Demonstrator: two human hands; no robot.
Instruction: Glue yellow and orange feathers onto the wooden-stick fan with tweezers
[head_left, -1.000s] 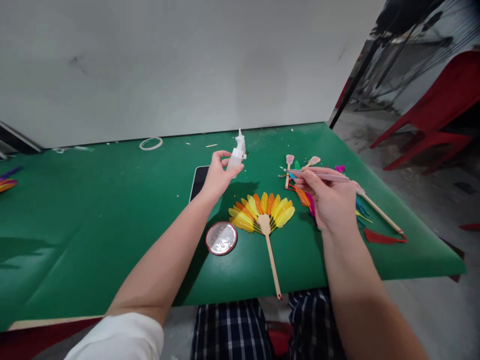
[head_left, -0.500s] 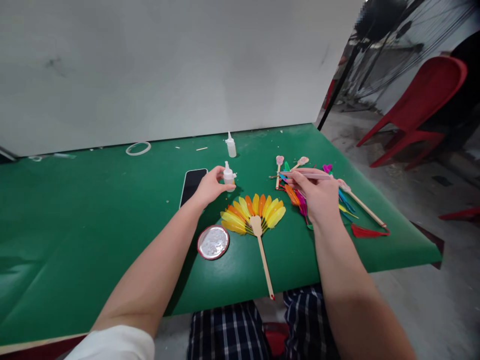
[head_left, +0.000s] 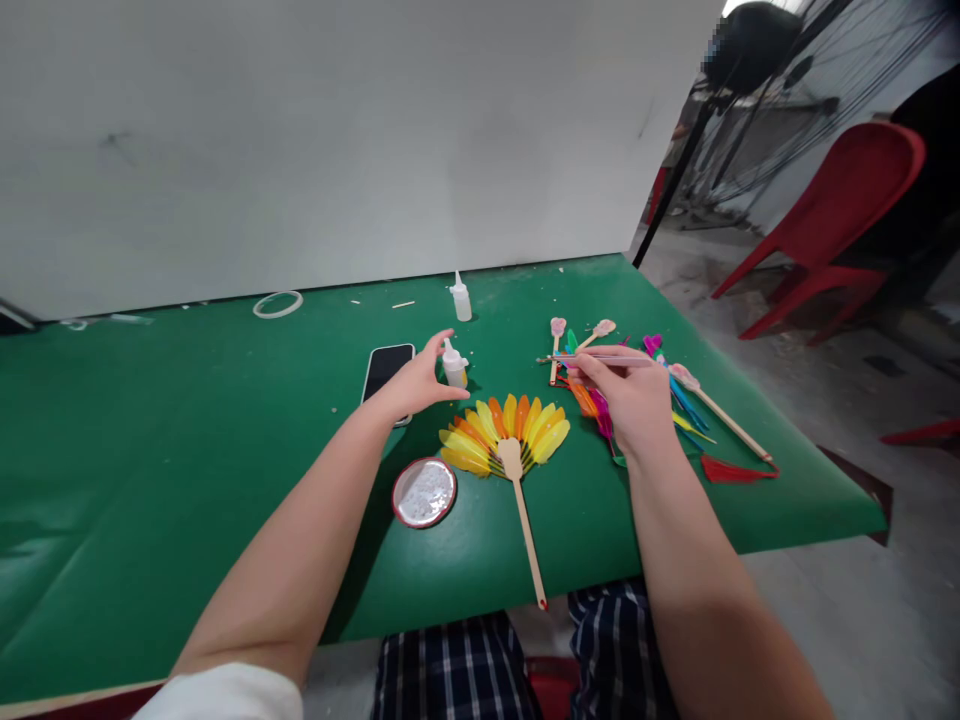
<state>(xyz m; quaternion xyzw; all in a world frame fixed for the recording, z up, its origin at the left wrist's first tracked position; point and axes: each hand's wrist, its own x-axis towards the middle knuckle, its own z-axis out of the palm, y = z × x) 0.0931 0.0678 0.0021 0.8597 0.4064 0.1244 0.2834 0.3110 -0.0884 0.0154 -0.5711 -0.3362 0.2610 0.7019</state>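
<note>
My left hand (head_left: pixel 424 383) is open, its thumb and fingers spread around a small white squeeze bottle (head_left: pixel 454 366) with a pointed nozzle, which stands on the table. My right hand (head_left: pixel 628 388) pinches a slim pinkish stick-like tool (head_left: pixel 611 358) with a thin tip pointing left; its exact kind is unclear. Between the hands lies a fan of yellow and orange feathers (head_left: pixel 512 420) around the flat head of a wooden handle (head_left: pixel 528 530). Beside it is a red-rimmed round lid (head_left: pixel 424 493) with a whitish, shiny inside. Beneath my right hand are loose coloured feathers (head_left: pixel 600 410), partly hidden.
A phone (head_left: pixel 388 366) lies by my left wrist. Another white bottle (head_left: pixel 461 299) stands farther back, with a tape ring (head_left: pixel 277 305) to its left. Handled sticks (head_left: pixel 727 412) and a red tassel (head_left: pixel 739 469) lie right. A white panel (head_left: pixel 322 150) borders the green table (head_left: pixel 187 450).
My left hand has let go of the squeeze bottle, its fingers spreading apart; the bottle now stands alone. My right hand's tool has shifted slightly left.
</note>
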